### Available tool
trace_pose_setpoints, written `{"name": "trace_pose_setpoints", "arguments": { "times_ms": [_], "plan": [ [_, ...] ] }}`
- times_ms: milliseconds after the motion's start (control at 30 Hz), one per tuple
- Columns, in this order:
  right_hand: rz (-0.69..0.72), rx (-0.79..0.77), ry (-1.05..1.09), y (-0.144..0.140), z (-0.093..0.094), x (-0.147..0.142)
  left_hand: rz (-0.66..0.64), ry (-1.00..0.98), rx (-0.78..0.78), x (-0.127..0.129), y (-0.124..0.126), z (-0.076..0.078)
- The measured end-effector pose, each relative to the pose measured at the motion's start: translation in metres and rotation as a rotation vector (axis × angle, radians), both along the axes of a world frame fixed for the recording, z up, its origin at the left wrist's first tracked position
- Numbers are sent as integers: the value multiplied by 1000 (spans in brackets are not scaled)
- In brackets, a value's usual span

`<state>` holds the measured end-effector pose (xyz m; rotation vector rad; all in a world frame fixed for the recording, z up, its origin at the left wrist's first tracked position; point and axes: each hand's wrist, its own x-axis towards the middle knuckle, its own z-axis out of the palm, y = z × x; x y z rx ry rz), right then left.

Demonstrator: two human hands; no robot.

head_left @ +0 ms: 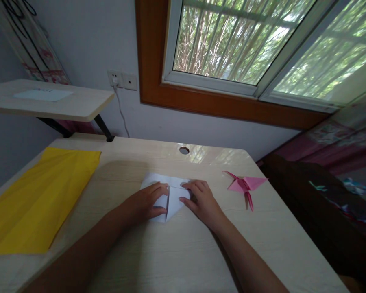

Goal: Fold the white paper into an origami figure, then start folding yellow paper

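Observation:
A white sheet of paper (pixel 170 199), partly folded into a pointed shape, lies flat on the pale wooden desk (pixel 177 252). My left hand (pixel 146 201) presses on its left half, fingers bent over a folded flap. My right hand (pixel 199 199) presses on its right half, fingertips meeting the left hand's near the centre crease. Both hands hold the paper down on the desk.
A pink folded paper crane (pixel 245 185) lies to the right of my hands. A large yellow sheet (pixel 39 199) covers the desk's left side. A cable hole (pixel 184 150) sits at the back edge. A raised shelf (pixel 49 101) stands at back left, a window (pixel 247 40) above.

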<state>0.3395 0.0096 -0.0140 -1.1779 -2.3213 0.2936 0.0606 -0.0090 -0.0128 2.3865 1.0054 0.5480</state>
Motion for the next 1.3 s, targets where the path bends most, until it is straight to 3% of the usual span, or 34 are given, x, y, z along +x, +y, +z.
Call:
{"name": "trace_pose_setpoints", "arguments": {
  "times_ms": [533, 900, 1300],
  "plan": [
    [-6, -8, 14, -1, 4, 1, -157, 9, 179, 1, -1, 8],
    [-17, -42, 84, 2, 1, 4, -133, 20, 171, 0, 3, 0],
    [-18, -23, 74, 6, -5, 8, -77, 95, 174, 4, -3, 6]
  ]
}}
